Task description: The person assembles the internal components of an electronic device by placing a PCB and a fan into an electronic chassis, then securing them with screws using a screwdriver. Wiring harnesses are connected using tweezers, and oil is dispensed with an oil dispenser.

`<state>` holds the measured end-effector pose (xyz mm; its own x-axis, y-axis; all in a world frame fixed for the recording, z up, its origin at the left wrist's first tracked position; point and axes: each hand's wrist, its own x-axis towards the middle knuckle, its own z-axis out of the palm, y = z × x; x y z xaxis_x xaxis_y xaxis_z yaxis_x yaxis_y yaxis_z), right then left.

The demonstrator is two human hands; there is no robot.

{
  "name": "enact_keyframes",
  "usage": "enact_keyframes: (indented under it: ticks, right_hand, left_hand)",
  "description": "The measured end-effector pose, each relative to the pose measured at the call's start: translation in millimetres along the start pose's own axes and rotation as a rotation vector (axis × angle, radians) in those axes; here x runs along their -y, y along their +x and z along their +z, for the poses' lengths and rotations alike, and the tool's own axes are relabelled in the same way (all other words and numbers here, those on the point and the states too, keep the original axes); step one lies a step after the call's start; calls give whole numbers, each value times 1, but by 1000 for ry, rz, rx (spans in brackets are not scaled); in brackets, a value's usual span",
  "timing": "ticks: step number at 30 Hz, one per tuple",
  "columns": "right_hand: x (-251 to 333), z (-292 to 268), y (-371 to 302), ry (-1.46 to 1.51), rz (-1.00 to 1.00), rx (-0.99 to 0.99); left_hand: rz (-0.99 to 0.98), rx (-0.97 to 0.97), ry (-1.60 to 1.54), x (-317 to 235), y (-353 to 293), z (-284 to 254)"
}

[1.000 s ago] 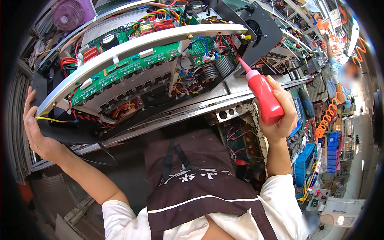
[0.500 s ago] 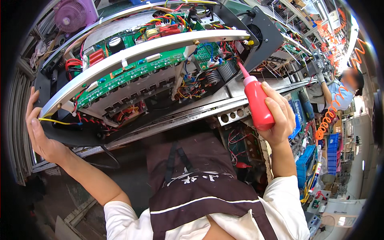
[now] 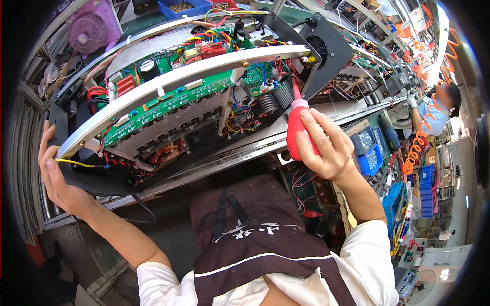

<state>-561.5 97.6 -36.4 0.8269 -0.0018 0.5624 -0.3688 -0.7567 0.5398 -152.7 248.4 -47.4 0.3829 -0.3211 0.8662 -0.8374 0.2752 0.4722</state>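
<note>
My right hand (image 3: 326, 145) is wrapped round a red squeeze bottle (image 3: 293, 131) with a long pink nozzle. The nozzle points up into the wiring at the right end of an opened electrical unit (image 3: 168, 109), beside a coiled metal part; what its tip touches is too small to tell. Along the unit's top runs a pale metal bar (image 3: 194, 74), with a green circuit board (image 3: 173, 99) below it. My left hand (image 3: 64, 186) rests against the unit's left end, fingers stretched along it, near a yellow wire (image 3: 76, 162).
The unit stands on a metal-edged bench (image 3: 245, 148). A purple fan (image 3: 89, 31) and a blue bin of small parts (image 3: 181, 7) are behind it. Blue trays of screws (image 3: 370, 160) lie to my right. Farther right, a person (image 3: 434, 112) works near an orange coiled hose (image 3: 416, 153).
My right hand has moved left with the bottle, and the nozzle has turned more upright over the wiring. My left hand stays at the unit's left end. The view has shifted slightly.
</note>
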Motion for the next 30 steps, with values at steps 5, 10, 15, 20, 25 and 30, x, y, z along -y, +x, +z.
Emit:
enact_keyframes:
  ticks: [5,10,15,20,25,30]
  right_hand:
    - [-3,7,-2,11,32,20]
    - [5,-10,8,42,74,2]
    - [5,-13,8,29,104,8]
    - [3,-16,15,70,112,36]
    - [-1,-36,20,155,161,-9]
    - [-8,-24,30,220,149,-10]
  left_hand:
    - [-31,-6,-6,-2,-1,0]
    - [-40,-4,35,-5,-3,-2]
    - [-38,-14,-41,-3,-3,1]
    - [-8,23,30,0,-2,-3]
    - [-19,6,34,-1,-1,-1]
    - [-30,7,77,-1,-3,-5]
